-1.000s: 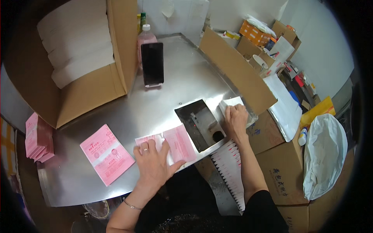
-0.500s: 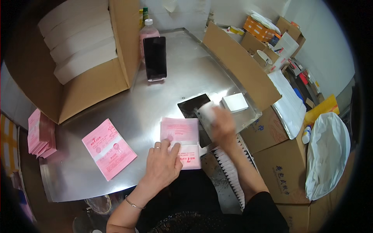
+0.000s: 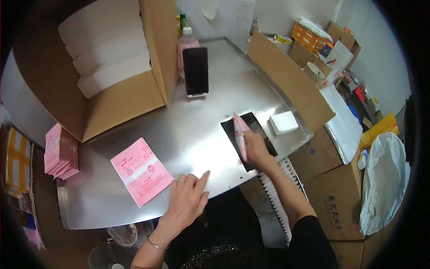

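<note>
My right hand [image 3: 256, 150] grips a pink printed packet [image 3: 239, 136] held on edge, slanted, above the dark rectangular opening [image 3: 264, 130] in the metal table. The view does not show whether the packet touches the opening's rim. At the table's front edge, my left hand [image 3: 187, 195] holds nothing, its fingers stretched out and the index finger pointing forward. Just left of it lies a flat stack of pink printed packets [image 3: 142, 172] with a white band across it. A small block of white paper [image 3: 284, 123] rests to the right of the opening.
An open cardboard box [image 3: 125, 112] with white paper bundles stands at the far left. Below it are more pink packets [image 3: 61, 150]. A phone [image 3: 195, 71] stands upright before a pink bottle [image 3: 187, 40]. A row of white folded pieces [image 3: 277, 197] runs below the table's right edge, beside cartons [image 3: 333, 197].
My right hand has gone from a blurred white item to the pink packet, lifting it rightward over the opening. My left hand no longer presses on that packet. The whole view has shifted slightly.
</note>
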`<state>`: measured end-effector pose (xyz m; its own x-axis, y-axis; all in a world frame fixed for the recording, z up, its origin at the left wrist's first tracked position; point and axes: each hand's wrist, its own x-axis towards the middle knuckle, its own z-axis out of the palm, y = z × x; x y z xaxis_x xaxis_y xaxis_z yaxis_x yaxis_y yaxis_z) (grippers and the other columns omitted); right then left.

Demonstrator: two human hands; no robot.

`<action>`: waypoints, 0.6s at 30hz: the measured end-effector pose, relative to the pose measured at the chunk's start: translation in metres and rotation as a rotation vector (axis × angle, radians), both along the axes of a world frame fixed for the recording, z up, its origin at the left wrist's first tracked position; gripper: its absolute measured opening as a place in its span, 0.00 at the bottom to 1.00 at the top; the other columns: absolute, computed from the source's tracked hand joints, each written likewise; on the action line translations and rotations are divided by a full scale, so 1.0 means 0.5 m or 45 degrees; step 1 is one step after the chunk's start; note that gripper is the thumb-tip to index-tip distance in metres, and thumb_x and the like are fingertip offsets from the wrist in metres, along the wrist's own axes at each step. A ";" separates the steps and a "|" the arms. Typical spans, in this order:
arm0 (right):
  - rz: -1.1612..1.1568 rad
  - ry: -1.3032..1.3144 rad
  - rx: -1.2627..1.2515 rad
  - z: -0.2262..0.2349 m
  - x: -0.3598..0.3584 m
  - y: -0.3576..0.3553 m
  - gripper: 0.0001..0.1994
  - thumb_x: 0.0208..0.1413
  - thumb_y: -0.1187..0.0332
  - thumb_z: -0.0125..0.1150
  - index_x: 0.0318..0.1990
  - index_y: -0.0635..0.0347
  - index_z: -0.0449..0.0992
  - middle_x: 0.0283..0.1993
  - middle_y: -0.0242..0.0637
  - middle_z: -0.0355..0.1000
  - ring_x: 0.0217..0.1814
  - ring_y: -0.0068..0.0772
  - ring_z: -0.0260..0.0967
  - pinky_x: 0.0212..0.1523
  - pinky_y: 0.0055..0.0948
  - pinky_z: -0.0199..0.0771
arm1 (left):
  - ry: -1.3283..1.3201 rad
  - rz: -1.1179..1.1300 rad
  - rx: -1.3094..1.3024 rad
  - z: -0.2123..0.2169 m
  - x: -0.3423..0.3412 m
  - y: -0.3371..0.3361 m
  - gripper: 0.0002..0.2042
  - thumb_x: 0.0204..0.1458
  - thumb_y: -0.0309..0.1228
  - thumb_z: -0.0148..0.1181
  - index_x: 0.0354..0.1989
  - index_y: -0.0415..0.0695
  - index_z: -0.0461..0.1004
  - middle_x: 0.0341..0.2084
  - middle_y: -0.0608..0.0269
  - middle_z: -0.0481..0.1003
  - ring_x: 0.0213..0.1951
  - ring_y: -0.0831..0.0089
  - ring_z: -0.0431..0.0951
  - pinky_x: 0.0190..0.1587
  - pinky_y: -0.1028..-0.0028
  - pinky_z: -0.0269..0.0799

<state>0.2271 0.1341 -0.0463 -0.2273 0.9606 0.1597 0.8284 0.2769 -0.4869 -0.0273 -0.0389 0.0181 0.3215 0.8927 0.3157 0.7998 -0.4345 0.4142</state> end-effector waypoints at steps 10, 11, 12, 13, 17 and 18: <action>-0.388 -0.610 0.970 0.099 0.109 -0.030 0.10 0.55 0.66 0.63 0.40 0.63 0.75 0.43 0.46 0.70 0.47 0.48 0.68 0.41 0.42 0.69 | 0.042 0.751 0.267 0.002 -0.174 -0.042 0.12 0.36 0.21 0.57 0.33 0.44 0.71 0.41 0.54 0.71 0.50 0.52 0.69 0.62 0.48 0.55; -0.414 -0.584 0.869 0.069 0.136 -0.015 0.10 0.55 0.66 0.63 0.39 0.63 0.76 0.41 0.46 0.70 0.45 0.48 0.68 0.41 0.43 0.68 | 0.200 0.850 0.186 -0.001 -0.179 -0.026 0.11 0.37 0.22 0.57 0.33 0.44 0.71 0.39 0.53 0.71 0.50 0.52 0.69 0.64 0.46 0.53; -0.423 -0.549 0.765 0.057 0.144 -0.006 0.10 0.56 0.65 0.63 0.37 0.64 0.76 0.38 0.46 0.69 0.43 0.48 0.68 0.41 0.44 0.68 | 0.195 0.854 0.185 0.002 -0.181 -0.023 0.11 0.37 0.22 0.57 0.33 0.44 0.71 0.39 0.53 0.71 0.50 0.52 0.69 0.64 0.46 0.53; -0.450 -0.465 0.758 0.042 0.149 -0.002 0.10 0.57 0.65 0.62 0.34 0.65 0.77 0.36 0.45 0.68 0.42 0.48 0.68 0.41 0.46 0.68 | 0.192 0.765 0.066 0.008 -0.183 -0.022 0.11 0.39 0.23 0.57 0.35 0.44 0.71 0.38 0.53 0.71 0.49 0.52 0.69 0.64 0.45 0.52; -0.377 -0.371 0.731 0.070 0.140 0.009 0.07 0.57 0.70 0.59 0.35 0.66 0.78 0.35 0.46 0.69 0.42 0.49 0.68 0.42 0.45 0.68 | 0.307 0.597 -0.008 0.014 -0.212 -0.029 0.11 0.44 0.22 0.57 0.38 0.44 0.71 0.35 0.54 0.70 0.45 0.53 0.71 0.61 0.49 0.57; -0.381 -0.368 0.738 0.073 0.143 0.008 0.07 0.57 0.70 0.59 0.35 0.66 0.78 0.35 0.46 0.69 0.42 0.49 0.68 0.42 0.45 0.68 | 0.308 0.597 0.000 0.021 -0.199 -0.021 0.11 0.44 0.22 0.57 0.38 0.44 0.71 0.35 0.54 0.70 0.45 0.53 0.71 0.61 0.49 0.57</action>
<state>0.2984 0.1380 -0.0100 -0.0774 0.7671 0.6368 0.9830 0.1655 -0.0799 -0.1270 -0.0493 0.0284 -0.0486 0.9581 0.2823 0.9810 -0.0073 0.1937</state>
